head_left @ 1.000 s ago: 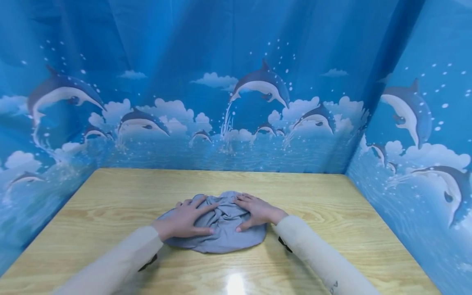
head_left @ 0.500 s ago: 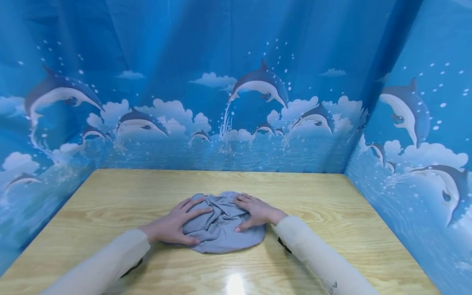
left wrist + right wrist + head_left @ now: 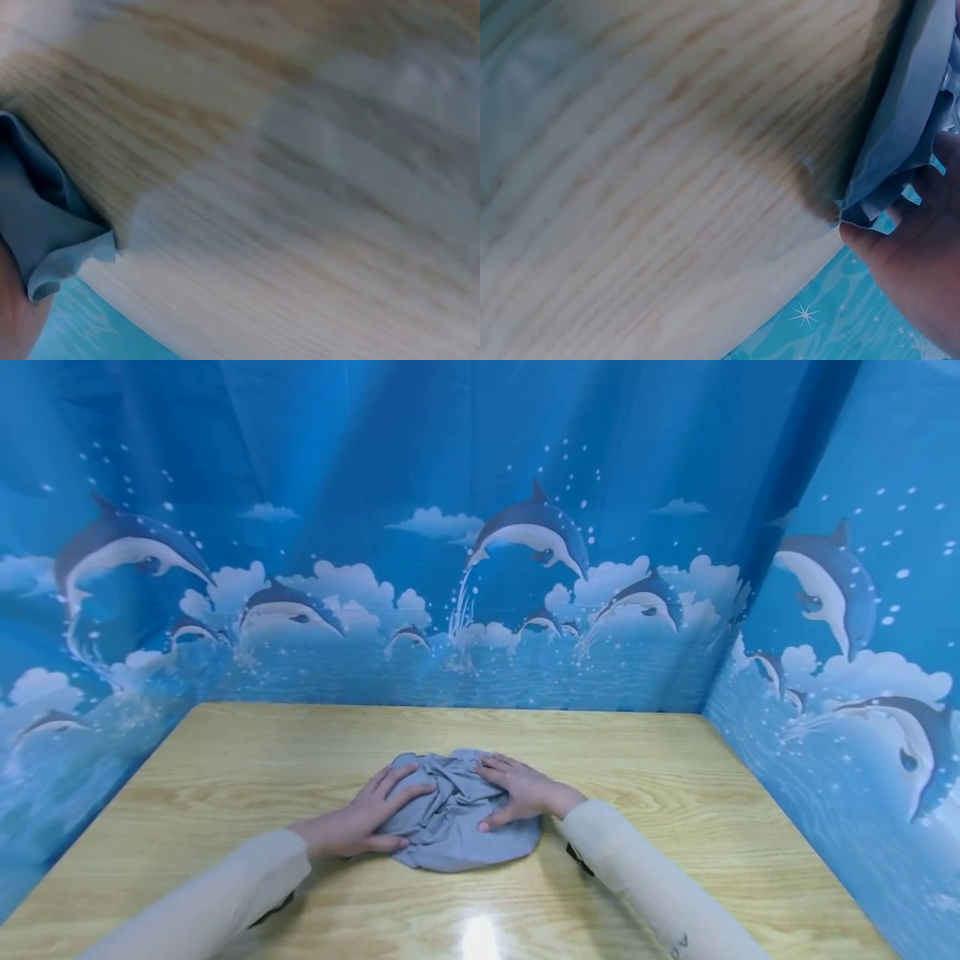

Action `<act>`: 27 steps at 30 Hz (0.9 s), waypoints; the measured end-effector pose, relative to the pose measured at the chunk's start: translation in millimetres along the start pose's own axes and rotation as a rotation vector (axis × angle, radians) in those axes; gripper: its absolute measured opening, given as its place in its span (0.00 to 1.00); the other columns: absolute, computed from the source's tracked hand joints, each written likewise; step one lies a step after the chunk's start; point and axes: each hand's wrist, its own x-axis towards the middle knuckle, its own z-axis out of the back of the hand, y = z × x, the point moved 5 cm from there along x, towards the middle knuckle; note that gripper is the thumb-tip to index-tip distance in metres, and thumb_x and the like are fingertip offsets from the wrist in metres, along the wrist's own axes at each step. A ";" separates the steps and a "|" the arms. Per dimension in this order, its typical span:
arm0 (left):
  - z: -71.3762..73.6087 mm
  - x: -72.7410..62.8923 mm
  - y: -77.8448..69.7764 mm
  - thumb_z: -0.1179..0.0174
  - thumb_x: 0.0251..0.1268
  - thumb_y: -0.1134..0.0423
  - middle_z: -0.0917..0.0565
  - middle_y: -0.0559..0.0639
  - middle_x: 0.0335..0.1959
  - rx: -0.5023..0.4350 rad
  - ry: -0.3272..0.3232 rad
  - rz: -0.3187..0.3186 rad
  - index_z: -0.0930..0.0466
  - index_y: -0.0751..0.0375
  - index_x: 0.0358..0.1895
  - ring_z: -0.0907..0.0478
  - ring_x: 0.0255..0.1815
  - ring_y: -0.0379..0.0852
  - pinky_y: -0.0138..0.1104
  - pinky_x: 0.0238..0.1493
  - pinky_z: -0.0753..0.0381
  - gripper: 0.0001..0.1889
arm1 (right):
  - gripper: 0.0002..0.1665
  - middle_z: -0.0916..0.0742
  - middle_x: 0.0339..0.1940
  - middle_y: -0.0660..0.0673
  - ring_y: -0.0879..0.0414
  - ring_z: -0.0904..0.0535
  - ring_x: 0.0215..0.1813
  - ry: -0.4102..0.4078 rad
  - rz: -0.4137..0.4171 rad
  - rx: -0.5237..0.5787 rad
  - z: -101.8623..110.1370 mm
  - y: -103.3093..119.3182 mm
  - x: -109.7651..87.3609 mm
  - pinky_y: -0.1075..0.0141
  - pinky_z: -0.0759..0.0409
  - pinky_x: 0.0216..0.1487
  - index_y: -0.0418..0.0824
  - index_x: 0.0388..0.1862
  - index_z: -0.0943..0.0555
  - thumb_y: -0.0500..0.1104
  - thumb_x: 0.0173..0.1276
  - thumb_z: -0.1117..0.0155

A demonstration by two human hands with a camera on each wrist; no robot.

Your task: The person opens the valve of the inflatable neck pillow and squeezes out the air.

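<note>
1. Backdrop (image 3: 375, 468): blue, printed w/ dolphins, clouds & water; stands well beyond both hands & runs off to either side of them.
2. Tabletop (image 3: 637, 752): light wood grain; extends under & around both hands. Bright glare (image 3: 478, 937) on the wearer's side of the hands, btw the forearms.
3. L sleeve (image 3: 210, 893) & R sleeve (image 3: 652, 872): pale; each runs from just behind its hand back toward the wearer.
4. Cloth (image 3: 450, 818): grey-blue, crumpled; lies on the tabletop, partly under both hands & filling the gap btw them. Creases bunch btw the hands; a smoother part lies nearer the wearer than the R fingers. Wrist views: folded edges just beside each hand.
5. L hand (image 3: 362, 817): rests on the cloth's left part; fingers spread, thumb well apart & nearest the wearer.
6. R hand (image 3: 522, 789): rests on the cloth's right part; fingers extended across its far portion, thumb apart, tip pointing toward L hand.
7. Black straps (image 3: 579, 858): one at each sleeve's underside, just behind the hand.
8. Lettering (image 3: 678, 946): dark, on R sleeve, well behind R hand; illegible.
</note>
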 end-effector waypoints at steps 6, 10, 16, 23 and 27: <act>0.1 0.0 -2.3 0.48 0.61 0.41 0.59 0.58 0.73 0.009 0.014 0.028 0.55 0.41 0.72 0.62 0.71 0.67 0.65 0.62 0.50 0.38 | 0.55 0.47 0.75 0.48 0.48 0.57 0.76 0.001 0.004 0.009 0.5 1.2 -0.5 0.51 0.51 0.72 0.50 0.73 0.48 0.65 0.52 0.35; 0.7 3.0 -2.6 0.46 0.53 0.34 0.56 0.55 0.73 -0.016 -0.016 0.076 0.57 0.40 0.72 0.59 0.72 0.64 0.63 0.63 0.49 0.45 | 0.55 0.48 0.75 0.48 0.48 0.57 0.76 0.004 0.004 -0.004 0.2 0.6 -0.5 0.51 0.52 0.72 0.50 0.73 0.49 0.65 0.52 0.35; 0.6 17.4 -11.4 0.46 0.38 0.23 0.55 0.58 0.73 0.066 -0.049 0.203 0.61 0.33 0.72 0.50 0.69 0.68 0.64 0.58 0.41 0.55 | 0.55 0.47 0.75 0.48 0.48 0.57 0.76 0.004 0.001 -0.006 0.8 0.7 -1.0 0.49 0.51 0.72 0.50 0.73 0.48 0.65 0.52 0.36; 0.7 28.4 -24.2 0.46 0.28 0.19 0.62 0.57 0.74 0.161 0.032 0.335 0.56 0.24 0.69 0.53 0.66 0.78 0.70 0.54 0.44 0.54 | 0.54 0.48 0.75 0.48 0.48 0.57 0.76 0.009 -0.007 -0.025 1.3 2.1 -1.8 0.50 0.51 0.72 0.50 0.73 0.49 0.65 0.53 0.36; 0.9 33.4 -28.2 0.43 0.28 0.20 0.59 0.58 0.74 0.209 0.061 0.360 0.50 0.25 0.68 0.51 0.64 0.79 0.69 0.54 0.43 0.53 | 0.54 0.47 0.75 0.47 0.48 0.56 0.75 0.001 0.006 -0.025 1.6 3.0 -2.6 0.49 0.51 0.72 0.49 0.73 0.48 0.65 0.53 0.36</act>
